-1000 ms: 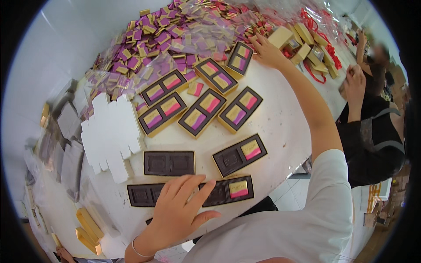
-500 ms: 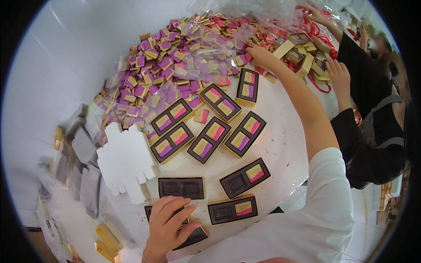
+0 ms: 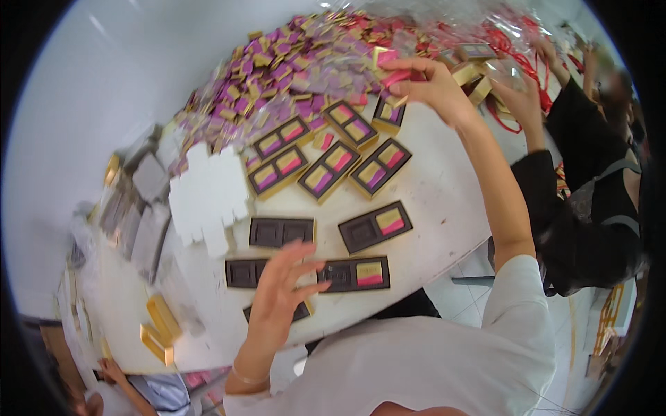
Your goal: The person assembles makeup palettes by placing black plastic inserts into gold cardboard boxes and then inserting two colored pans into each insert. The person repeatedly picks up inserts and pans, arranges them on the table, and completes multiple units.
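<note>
Near edge: dark-lined box point(image 3: 301, 312) partly behind the left hand point(image 3: 274, 288). Left fingers spread wide, nothing visible in them; contact with the boxes below, can't tell. Gold sleeves point(image 3: 163, 316) off to the left on the tabletop point(image 3: 444, 191).

Next row: left box point(image 3: 241, 273) half covered by the hand, visible compartment vacant; right box point(image 3: 334, 276) has one pink-and-gold piece point(image 3: 370, 274) in its right compartment, left one vacant. Beyond those: box point(image 3: 282, 232) with both compartments vacant, and a tilted box point(image 3: 361, 232) with one piece, right compartment only.

Farther: white card stack point(image 3: 208, 197) left, grey packets point(image 3: 149, 232) left of it. Six boxes with wrapped pieces sit mid-tabletop, e.g. far-right box point(image 3: 388, 116), with a loose piece point(image 3: 323, 141) among them.

Right hand point(image 3: 442, 91) is above that far-right box, fingers closed on pink-and-gold pieces point(image 3: 384, 58); count unclear, blurred. Behind: purple-and-gold pile point(image 3: 270, 69) partly under clear film; red ribbon point(image 3: 528, 66) at far right, by a co-worker's hand point(image 3: 519, 100).
</note>
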{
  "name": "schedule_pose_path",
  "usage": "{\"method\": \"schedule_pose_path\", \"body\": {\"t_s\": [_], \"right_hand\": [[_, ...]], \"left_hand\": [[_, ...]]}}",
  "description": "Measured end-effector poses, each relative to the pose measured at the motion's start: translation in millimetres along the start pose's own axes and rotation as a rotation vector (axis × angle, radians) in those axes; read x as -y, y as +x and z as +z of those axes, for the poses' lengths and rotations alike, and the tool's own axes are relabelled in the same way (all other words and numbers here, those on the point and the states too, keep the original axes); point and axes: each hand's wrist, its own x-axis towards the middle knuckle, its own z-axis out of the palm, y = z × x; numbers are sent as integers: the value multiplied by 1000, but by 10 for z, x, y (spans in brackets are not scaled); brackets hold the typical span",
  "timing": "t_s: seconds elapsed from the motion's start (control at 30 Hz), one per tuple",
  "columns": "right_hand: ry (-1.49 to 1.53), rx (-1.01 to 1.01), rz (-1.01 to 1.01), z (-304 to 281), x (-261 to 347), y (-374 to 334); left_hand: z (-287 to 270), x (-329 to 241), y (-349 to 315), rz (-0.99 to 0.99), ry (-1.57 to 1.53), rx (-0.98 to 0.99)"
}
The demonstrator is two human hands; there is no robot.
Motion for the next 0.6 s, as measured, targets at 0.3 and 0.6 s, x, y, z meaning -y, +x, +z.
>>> {"method": "schedule_pose_path", "body": {"t_s": [0.3, 0.6], "right_hand": [[304, 230, 66, 833, 202, -621], [106, -462, 31, -340, -940, 633]], "left_hand": [[171, 92, 589, -232, -598, -146], [315, -64, 1034, -220, -494, -54]]}}
